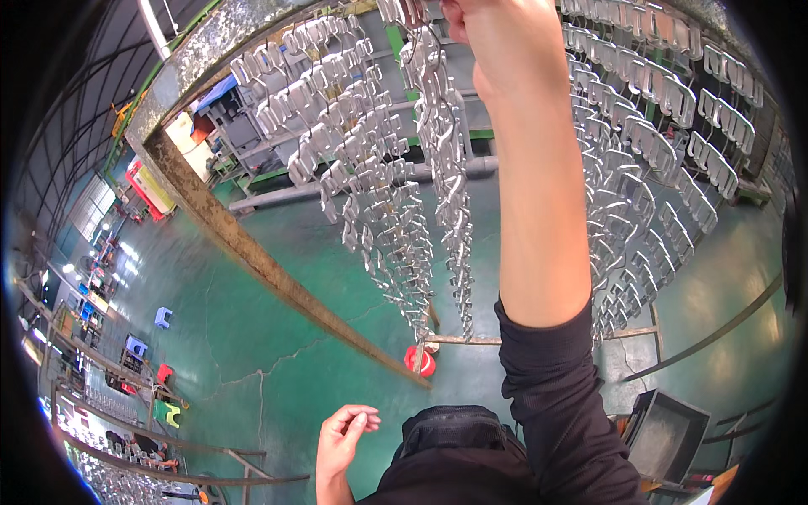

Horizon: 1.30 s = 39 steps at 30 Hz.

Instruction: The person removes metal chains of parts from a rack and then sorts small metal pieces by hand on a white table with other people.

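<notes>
My right arm stretches up through the middle of the view. My right hand (505, 29) is cut off by the top edge beside the upper end of a hanging chain of metal parts (450, 160). One bent finger shows near the metal, but whether the hand grips anything is hidden. My left hand (341, 438) is low in front of my body, fingers loosely bent and nothing visible in it. More strings of silvery loop-shaped metal parts (362, 126) hang to the left, and wide rows of similar metal parts (640, 143) hang to the right of my arm.
A rusty metal frame (278, 269) surrounds the hanging strings, with a low bar (467, 340) near the floor. A red bucket (421, 360) stands by its foot. At lower right is a grey tray (669, 433). Stools (163, 317) and another rack (177, 442) are at left.
</notes>
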Tool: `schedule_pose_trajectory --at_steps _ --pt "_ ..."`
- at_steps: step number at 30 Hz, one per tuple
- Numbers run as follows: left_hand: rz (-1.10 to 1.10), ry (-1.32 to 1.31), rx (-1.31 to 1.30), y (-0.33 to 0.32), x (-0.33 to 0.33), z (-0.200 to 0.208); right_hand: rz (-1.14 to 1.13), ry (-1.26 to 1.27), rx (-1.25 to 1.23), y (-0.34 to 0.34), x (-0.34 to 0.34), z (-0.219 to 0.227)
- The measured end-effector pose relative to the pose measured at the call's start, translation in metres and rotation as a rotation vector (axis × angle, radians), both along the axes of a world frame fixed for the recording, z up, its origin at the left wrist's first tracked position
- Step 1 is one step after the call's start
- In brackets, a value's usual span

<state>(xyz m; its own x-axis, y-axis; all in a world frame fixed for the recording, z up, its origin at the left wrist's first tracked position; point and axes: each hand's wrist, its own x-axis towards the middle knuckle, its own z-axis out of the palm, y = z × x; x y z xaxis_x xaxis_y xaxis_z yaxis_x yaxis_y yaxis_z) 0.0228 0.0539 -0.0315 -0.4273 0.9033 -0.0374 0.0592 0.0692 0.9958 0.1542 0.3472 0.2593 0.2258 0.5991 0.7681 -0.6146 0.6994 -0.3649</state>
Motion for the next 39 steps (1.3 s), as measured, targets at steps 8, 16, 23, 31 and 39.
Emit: schedule_pose_trajectory --at_steps 8,16,23,31,39 --pt "0.027 0.023 -0.015 -0.005 0.006 -0.001 0.164 -0.402 -0.192 -0.037 0.020 -0.024" --pt "0.049 0.008 0.003 -0.010 0.008 -0.008 0.195 -0.303 -0.114 -0.035 -0.006 -0.035" --pt "0.075 0.007 -0.012 -0.013 0.005 -0.007 0.046 -0.336 -0.103 -0.046 -0.024 -0.029" --pt "0.087 -0.010 -0.004 -0.015 0.000 -0.007 -0.038 -0.304 -0.219 -0.041 -0.056 -0.018" --pt "0.114 -0.017 0.017 -0.019 -0.002 -0.009 -0.105 -0.204 -0.095 -0.020 -0.087 -0.013"
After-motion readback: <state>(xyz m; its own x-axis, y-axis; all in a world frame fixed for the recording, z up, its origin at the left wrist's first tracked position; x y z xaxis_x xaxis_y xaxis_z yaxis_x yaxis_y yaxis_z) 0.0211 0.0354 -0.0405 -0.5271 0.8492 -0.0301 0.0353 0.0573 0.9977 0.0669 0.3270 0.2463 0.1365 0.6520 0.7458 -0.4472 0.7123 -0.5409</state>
